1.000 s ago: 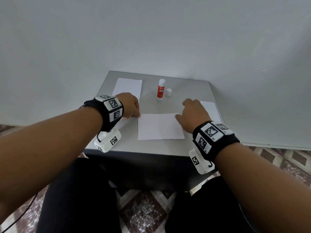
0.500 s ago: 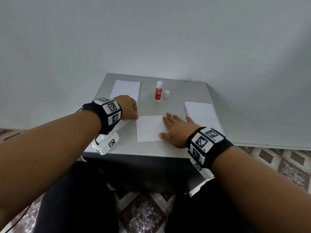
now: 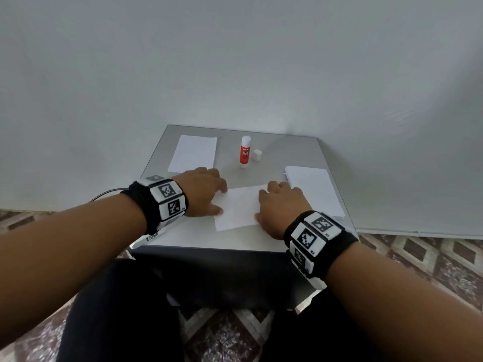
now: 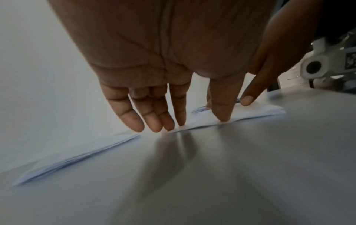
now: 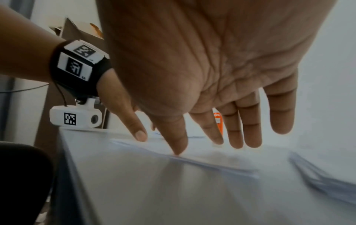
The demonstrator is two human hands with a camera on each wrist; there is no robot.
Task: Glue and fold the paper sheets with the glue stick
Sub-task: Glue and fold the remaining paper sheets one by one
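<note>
A white folded paper sheet (image 3: 239, 209) lies at the table's front middle. My left hand (image 3: 206, 193) rests straight fingertips (image 4: 181, 120) on that sheet's left edge (image 4: 212, 120). My right hand (image 3: 281, 205) lies flat over the sheet's right part, fingers straight, thumb tip (image 5: 178, 150) on the paper edge (image 5: 212, 166). The red-and-white glue stick (image 3: 245, 152) stands uncapped at the back middle, its white cap (image 3: 257, 154) beside it. Behind my right fingers a sliver of the glue stick (image 5: 218, 121) shows.
A paper stack (image 3: 194, 152) lies at the back left, another stack (image 3: 315, 190) along the right edge of the small grey table (image 3: 274, 163). White wall stands close behind. My knees sit under the table's front edge; patterned floor lies around.
My right hand went from curled at the sheet's right corner to flat on the sheet. The sheet now lies slightly turned. My left hand stays at its left edge.
</note>
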